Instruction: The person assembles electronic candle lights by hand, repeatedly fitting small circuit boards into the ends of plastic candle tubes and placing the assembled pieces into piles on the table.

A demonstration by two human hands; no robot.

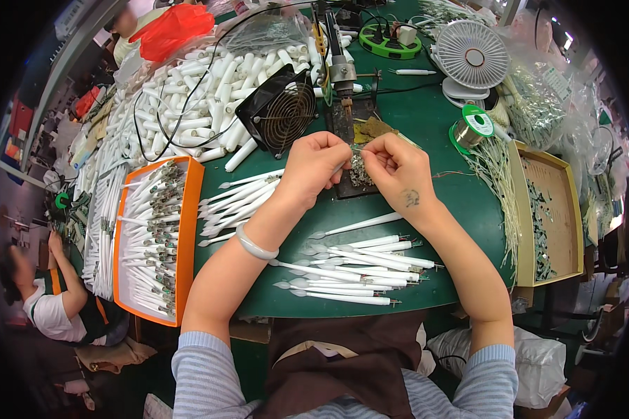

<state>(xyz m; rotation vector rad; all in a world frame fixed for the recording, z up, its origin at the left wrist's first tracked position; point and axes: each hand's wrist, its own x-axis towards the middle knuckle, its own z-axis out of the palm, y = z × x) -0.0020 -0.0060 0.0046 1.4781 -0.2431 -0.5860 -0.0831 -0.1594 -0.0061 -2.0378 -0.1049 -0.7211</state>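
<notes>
White plastic pen-like stems (356,269) lie in a loose group on the green worktop (461,209) before the person, thin wire ends showing at their right. A second group of white stems (241,202) lies beside the left forearm, and one lone stem (360,225) rests between the two groups.

The left hand (318,164) and right hand (402,174) meet below the upright soldering iron (344,77), thumb and fingers of each drawn together in a pinch; what they have hold of is too small to tell.

Judging by how things lie, the work is partway through. The orange-walled box (194,230) is well filled with stems bearing small green-and-metal parts at their ends, which look further along. Much appears left: the stems on the worktop show only wires, and small green circuit boards (538,230) lie scattered loose in the yellow cardboard tray (576,202). The solder spool (476,122) stands near the right hand, with wire on it.
</notes>
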